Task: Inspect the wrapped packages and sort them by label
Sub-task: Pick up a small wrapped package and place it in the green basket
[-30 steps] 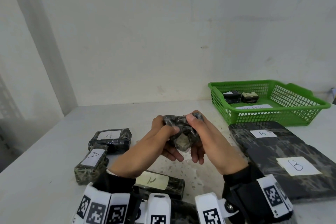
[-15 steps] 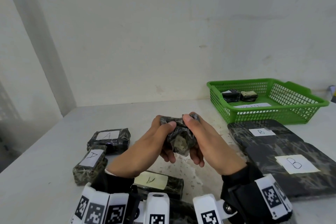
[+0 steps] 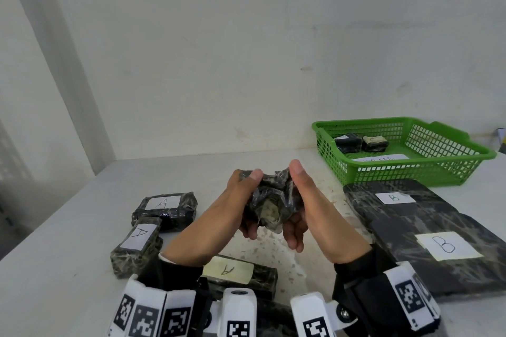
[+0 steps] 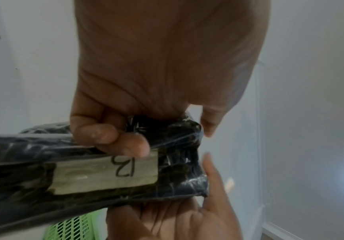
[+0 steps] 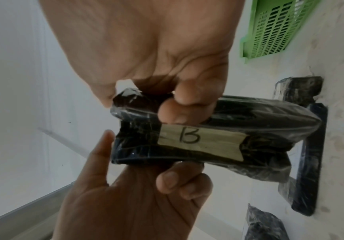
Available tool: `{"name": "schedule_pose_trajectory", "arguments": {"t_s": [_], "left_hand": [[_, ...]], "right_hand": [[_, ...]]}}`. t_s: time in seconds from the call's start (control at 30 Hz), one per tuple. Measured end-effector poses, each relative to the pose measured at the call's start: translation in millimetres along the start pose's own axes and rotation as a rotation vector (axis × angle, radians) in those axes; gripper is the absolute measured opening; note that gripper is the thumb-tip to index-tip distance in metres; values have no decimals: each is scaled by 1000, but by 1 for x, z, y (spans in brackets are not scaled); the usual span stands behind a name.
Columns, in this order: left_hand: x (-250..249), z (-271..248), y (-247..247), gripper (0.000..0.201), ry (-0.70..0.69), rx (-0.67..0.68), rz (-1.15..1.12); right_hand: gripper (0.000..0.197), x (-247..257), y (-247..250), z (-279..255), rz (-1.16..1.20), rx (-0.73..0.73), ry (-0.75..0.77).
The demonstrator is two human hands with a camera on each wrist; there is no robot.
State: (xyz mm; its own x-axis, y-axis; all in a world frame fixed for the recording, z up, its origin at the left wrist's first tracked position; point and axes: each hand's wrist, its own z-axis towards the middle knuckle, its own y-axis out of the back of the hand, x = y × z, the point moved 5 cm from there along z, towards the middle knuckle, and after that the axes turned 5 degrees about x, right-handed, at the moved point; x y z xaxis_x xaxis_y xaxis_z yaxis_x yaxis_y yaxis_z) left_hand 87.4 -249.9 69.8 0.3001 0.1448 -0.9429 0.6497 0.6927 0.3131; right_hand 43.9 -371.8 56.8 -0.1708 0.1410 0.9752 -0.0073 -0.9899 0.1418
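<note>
Both hands hold one small dark plastic-wrapped package [image 3: 269,200] above the table's middle. My left hand [image 3: 235,200] grips its left end and my right hand [image 3: 306,200] its right end, thumbs on top and fingers curled beneath. The wrist views show a paper label marked B [image 4: 105,173] [image 5: 199,141] on the side turned away from the head camera. Three packages labelled A [image 3: 164,206] [image 3: 135,243] [image 3: 238,273] lie at the left and near the front. Two flat dark packages labelled B [image 3: 394,200] [image 3: 449,249] lie at the right.
A green plastic basket [image 3: 410,172] stands at the back right against the wall, holding two small wrapped packages [image 3: 347,142] [image 3: 375,142] and a paper slip. White walls close the table at the back and the left.
The hands have turned the package a little between them. The thumbs have shifted up onto its top edge. Nothing on the table has moved.
</note>
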Motion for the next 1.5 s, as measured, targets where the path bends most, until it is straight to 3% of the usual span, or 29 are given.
{"name": "schedule_pose_trajectory", "arguments": {"t_s": [0.07, 0.13, 0.2, 0.27, 0.33, 0.4, 0.47, 0.57, 0.7, 0.83, 0.93, 1.03, 1.1, 1.13, 1.33, 1.43, 1.5], "left_hand": [[0, 0, -2, 66, -7, 32, -19], [2, 0, -3, 40, -2, 30, -4], [7, 1, -3, 28, 20, 22, -19], [4, 2, -4, 41, 22, 29, -38], [5, 6, -2, 69, 18, 40, -67], [7, 7, -1, 80, 12, 64, -90], [6, 5, -1, 67, -7, 79, -61], [4, 3, -2, 54, -35, 70, -47], [2, 2, 0, 70, -59, 65, -45], [5, 1, 3, 61, -44, 50, -14], [5, 1, 2, 68, -50, 42, -56], [4, 1, 5, 65, -98, 44, -27], [5, 1, 7, 58, -96, 10, -5], [5, 1, 9, 55, -109, -32, -27], [6, 5, 27, 52, -154, -334, -436], [8, 3, 35, 29, -141, -412, -605], [11, 3, 40, 28, -132, -430, -660]], "right_hand": [[69, 0, 2, 1, -32, -32, 16], [53, -1, 4, 0, -51, -66, 10], [46, -2, 5, 0, -48, -85, 6], [56, 0, 5, 0, -42, -79, 19], [71, 1, 5, -1, -50, -58, 25], [63, 2, 6, -2, -45, -57, 40], [51, 3, 4, -3, -42, -51, 43], [55, 2, 3, -3, -50, -38, 41], [50, 3, 3, -2, -41, -27, 55], [56, 1, 2, -2, -57, -9, 16], [54, 0, 3, -3, -52, -12, 20], [80, -2, 6, 1, -42, -24, 49], [102, -5, 8, 3, -29, -33, 53], [102, -6, 10, 3, -25, -50, 56], [36, -10, 25, 4, -78, -135, 29], [46, -18, 26, 6, -114, -111, -7], [44, -19, 28, 7, -122, -119, 5]]}}
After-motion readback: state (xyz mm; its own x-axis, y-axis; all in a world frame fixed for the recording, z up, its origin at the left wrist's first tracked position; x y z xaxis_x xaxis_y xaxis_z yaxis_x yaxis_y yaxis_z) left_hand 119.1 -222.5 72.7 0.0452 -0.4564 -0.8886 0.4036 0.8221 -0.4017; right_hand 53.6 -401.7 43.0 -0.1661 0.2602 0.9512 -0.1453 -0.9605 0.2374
